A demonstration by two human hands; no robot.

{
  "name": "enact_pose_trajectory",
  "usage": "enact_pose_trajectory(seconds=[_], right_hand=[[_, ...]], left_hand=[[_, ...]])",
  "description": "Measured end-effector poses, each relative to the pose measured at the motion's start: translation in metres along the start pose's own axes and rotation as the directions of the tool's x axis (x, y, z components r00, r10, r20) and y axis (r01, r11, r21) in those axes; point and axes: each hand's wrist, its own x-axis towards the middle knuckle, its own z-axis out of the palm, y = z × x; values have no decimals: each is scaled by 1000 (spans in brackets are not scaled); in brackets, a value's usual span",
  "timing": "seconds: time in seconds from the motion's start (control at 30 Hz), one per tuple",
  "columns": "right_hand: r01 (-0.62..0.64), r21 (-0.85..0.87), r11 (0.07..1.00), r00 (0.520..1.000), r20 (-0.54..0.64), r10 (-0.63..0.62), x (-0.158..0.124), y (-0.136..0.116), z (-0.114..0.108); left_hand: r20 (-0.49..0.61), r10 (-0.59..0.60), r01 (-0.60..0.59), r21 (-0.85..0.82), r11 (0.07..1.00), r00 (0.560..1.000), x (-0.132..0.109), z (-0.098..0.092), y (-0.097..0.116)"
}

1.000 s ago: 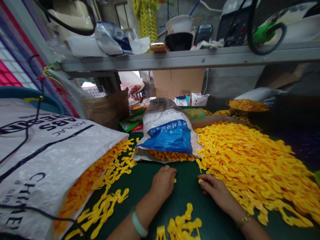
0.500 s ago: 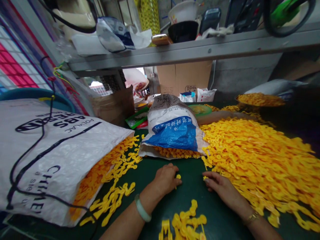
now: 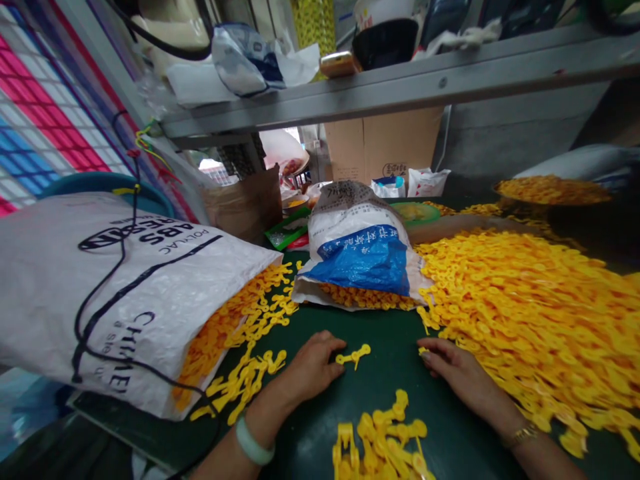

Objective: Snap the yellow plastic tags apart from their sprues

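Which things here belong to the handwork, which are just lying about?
Likely in use:
single yellow piece at the left hand
small yellow part in the right hand
yellow pile
blue-and-white sack
large white sack

Seemingly just lying about:
black bowl
cardboard box
crumpled bag

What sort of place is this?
Probably a small workshop: yellow parts lie heaped on a green table, more spill from a sack printed "ABS RESIN", and a cluttered metal shelf runs above.
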Motion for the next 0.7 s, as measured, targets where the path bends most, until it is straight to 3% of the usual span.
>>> enact_pose_trajectory(seconds=[0.23,0.4,0.53,0.6,0.7], right_hand=[[40,-88,995,999,-18,-41,-1,0,3],[189,-127,974,980,-44,-196,-11,-26,27],[245,-33,969,969,-13,-246,-22,-48,51],[240,8,971,970,18,-241,-28,-53,59],[334,-51,941,942,30,-333,-38,-52,68]], left_hand=[[-14,19,-18,38,999,1000,-6,11,-3],[-6,61,-60,39,997,998,-8,14,6],[-36,129,-133,-165,977,991,-9,22,22],[-97,65,-102,-443,891,993,-6,28,29],[-63,-137,16,-858,513,989,2,38,36]])
